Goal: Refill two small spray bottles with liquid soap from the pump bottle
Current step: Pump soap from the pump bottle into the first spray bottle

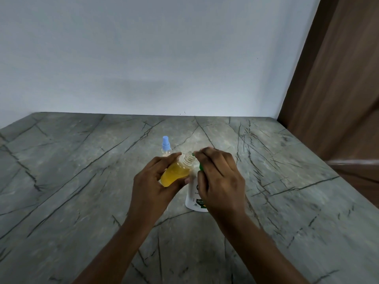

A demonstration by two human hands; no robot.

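The left hand [151, 181] has its grip closed round the tilted, uncapped small spray bottle [176, 173], part full of yellow liquid. The right hand [219, 177] has its grip curled over the white pump bottle [193, 198]. A blue-capped spray bottle [165, 144] stands just beyond on the tabletop [82, 181].

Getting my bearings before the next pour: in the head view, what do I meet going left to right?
Left hand, uncapped yellow-filled bottle it holds, right hand on the pump bottle, wooden panel.

Dim flat light, faint shadow on far wall [143, 85]. Edges bend; motion blur on right wood panel [348, 152].
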